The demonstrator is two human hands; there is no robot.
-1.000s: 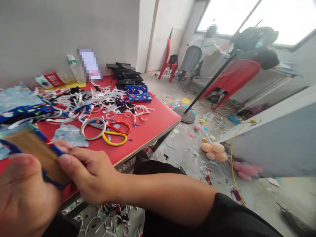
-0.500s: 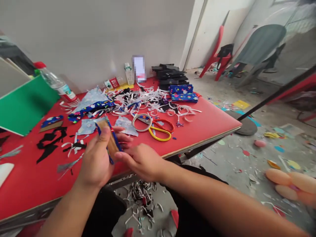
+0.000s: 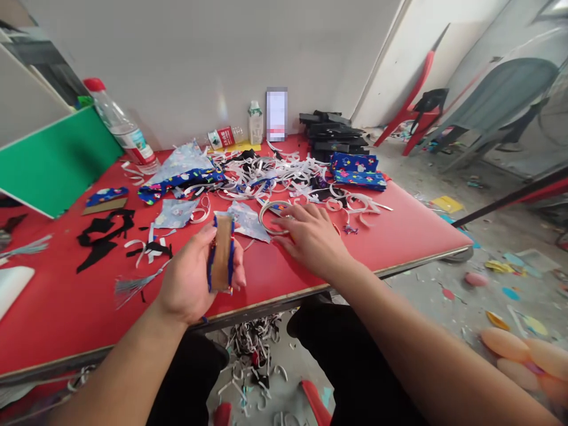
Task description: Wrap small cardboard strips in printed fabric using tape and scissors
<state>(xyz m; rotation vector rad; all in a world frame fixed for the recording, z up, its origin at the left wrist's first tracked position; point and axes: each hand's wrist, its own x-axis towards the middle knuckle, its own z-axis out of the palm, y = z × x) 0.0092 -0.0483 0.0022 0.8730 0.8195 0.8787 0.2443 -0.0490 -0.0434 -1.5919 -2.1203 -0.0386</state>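
My left hand [image 3: 189, 275] is closed around a cardboard strip [image 3: 222, 251] with blue patterned fabric folded over its edges, its brown side facing up. The strip is held above the front of the red table [image 3: 266, 278]. Farther right, my right hand [image 3: 313, 239] reaches over the table with its fingers stretched out, beside a roll of tape [image 3: 265, 228]. It covers most of the scissors, so only slivers of them show; whether the fingers touch them I cannot tell. Pale blue fabric scraps [image 3: 248, 220] lie between the hands.
White and black trimmings [image 3: 284, 177] pile up behind the hands. At the back right are a black stack [image 3: 335, 133] and folded blue patterned pieces [image 3: 358, 177]. A plastic bottle [image 3: 128, 133], a small bottle [image 3: 255, 122] and a phone [image 3: 277, 115] stand near the wall.
My right hand has left the cardboard strip and moved right, over the scissors. My left hand keeps the strip, now turned more upright in view. The camera view has shifted left.
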